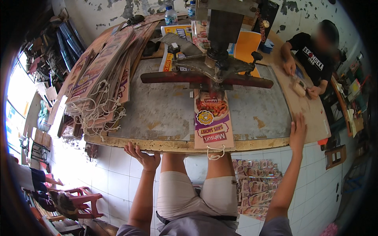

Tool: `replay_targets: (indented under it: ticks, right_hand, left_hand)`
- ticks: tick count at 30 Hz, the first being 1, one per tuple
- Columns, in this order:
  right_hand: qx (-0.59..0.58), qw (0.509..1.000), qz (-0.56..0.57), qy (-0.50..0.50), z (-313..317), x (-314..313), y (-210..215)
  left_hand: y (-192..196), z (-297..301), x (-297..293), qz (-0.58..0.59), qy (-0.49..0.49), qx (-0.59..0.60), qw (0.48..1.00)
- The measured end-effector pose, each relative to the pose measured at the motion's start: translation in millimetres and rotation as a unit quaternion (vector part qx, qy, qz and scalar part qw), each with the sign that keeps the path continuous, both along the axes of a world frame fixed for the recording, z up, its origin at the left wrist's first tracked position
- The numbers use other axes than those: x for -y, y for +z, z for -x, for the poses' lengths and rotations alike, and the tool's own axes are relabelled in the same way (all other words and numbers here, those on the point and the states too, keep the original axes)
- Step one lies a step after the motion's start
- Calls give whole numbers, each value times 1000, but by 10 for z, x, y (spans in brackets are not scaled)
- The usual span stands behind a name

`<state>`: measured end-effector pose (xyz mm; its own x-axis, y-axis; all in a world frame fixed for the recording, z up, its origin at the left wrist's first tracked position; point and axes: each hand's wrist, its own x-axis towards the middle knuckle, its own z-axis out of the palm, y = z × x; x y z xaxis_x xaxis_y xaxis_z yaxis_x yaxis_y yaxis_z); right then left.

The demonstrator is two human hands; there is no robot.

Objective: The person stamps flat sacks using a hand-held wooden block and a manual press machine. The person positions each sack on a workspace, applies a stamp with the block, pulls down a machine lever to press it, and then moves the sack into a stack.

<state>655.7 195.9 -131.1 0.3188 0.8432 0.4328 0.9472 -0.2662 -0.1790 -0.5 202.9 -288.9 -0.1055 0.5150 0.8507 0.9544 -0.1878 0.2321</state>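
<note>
A flat pink-and-purple printed strip [214, 122] with a white cord loop at its near end lies on a grey metal plate [161, 106]. Its far end runs under the reddish bar [165, 77] of a press. My left hand [143, 157] touches the table's front edge, left of the strip, fingers spread and holding nothing. Over at the right side of the table my right hand [298, 131] rests with its fingers stretched out, also holding nothing. A thick stack of similar printed strips [98, 70] with tangled white cords sits at the table's left.
The press column [221, 31] rises at the back, with plastic bottles [170, 16] behind. A person [315, 55] works at the right with a small wooden block [299, 87]. More printed strips [256, 188] lie on the tiled floor. A red stool [84, 200] stands lower left.
</note>
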Motion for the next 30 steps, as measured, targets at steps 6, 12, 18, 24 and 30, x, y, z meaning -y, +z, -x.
replay_targets:
  ticks: [6, 12, 18, 24, 30]
  right_hand:
    - [38, 981, -181, 56, 945, 456, -643]
    - [-106, 917, -383, 25, 1495, 272, -1146]
    - [-99, 918, -382, 30, 1410, 253, -1244]
    - [-60, 939, -336, 48, 1299, 386, -1244]
    - [-66, 936, -344, 43, 1331, 367, -1242]
  left_hand:
    - [-77, -14, -66, -20, 0, 13, 1000]
    - [-25, -3, -48, -8, -3, -2, 1000]
    - [-50, 25, -58, -14, -4, -11, 1000]
    - [-130, 39, -101, -29, -11, -3, 1000]
    - [-140, 35, -110, -31, -9, -6, 999]
